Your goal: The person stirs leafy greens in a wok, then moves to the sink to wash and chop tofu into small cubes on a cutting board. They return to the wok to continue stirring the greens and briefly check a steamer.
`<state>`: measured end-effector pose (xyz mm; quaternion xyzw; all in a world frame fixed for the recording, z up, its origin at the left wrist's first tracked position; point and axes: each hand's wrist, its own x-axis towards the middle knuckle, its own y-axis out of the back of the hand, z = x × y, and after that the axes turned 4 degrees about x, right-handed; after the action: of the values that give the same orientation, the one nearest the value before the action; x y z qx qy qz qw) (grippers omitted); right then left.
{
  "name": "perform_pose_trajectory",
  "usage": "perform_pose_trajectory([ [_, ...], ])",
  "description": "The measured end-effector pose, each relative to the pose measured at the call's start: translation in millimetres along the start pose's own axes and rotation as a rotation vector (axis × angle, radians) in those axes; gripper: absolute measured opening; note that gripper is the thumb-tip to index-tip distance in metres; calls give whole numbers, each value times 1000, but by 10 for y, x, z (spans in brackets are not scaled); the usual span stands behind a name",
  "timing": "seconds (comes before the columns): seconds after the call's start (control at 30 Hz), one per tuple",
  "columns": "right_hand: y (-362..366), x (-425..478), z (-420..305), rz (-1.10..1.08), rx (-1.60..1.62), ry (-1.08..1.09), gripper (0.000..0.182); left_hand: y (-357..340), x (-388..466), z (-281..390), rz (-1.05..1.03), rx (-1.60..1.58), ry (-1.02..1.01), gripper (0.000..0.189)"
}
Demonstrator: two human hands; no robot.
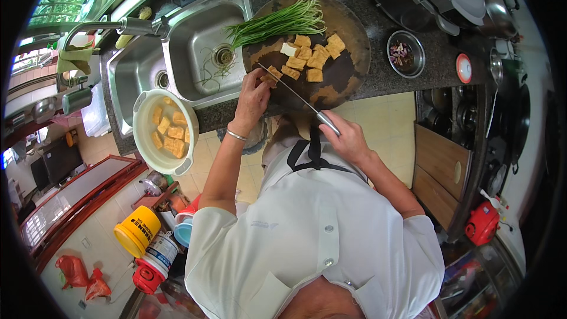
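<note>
My right hand [347,137] is closed around the metal handle of a kitchen knife [292,91], whose blade points up and left over the round cutting board [354,66]. At the board's left edge, the fingers of my left hand [254,97] press a piece of fried tofu [270,79] beside the blade tip. Several browned tofu pieces [314,60] lie on the middle of the board, with one white-faced piece [289,49] among them. A bundle of long green stalks [283,22] lies along the board's far side, its left end over the sink.
Left of the board is a double steel sink [184,48] with green scraps near its drain. A white basin [138,128] holds tofu pieces in liquid. To the right stand a steel bowl [406,54] of chopped purple bits, a small red-rimmed dish [464,68] and a large cooker [412,0].
</note>
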<state>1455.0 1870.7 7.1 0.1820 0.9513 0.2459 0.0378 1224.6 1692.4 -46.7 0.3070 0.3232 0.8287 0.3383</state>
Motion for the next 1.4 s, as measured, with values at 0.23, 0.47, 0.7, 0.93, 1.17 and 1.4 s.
perform_pose_trajectory([
  [0.23,-170,230,-58,-86,-109,-70,35,-43,-31,-18,19,-8,4,29],
  [0.47,-365,487,28,-72,-136,-81,34,-87,-111,-10,99,-78,113,24],
  [0.7,-75,214,162,4,-23,-237,30,-280,227,-1,153,-78,69,23],
  [0.93,60,146,154,117,-67,-130,31,-557,404,3,151,-118,-18,27],
  [1.17,47,38,296,127,35,-284,29,-649,573,140,193,-141,-109,29],
  [1.4,124,83,312,111,81,-261,30,-642,512,181,166,-47,-36,35],
])
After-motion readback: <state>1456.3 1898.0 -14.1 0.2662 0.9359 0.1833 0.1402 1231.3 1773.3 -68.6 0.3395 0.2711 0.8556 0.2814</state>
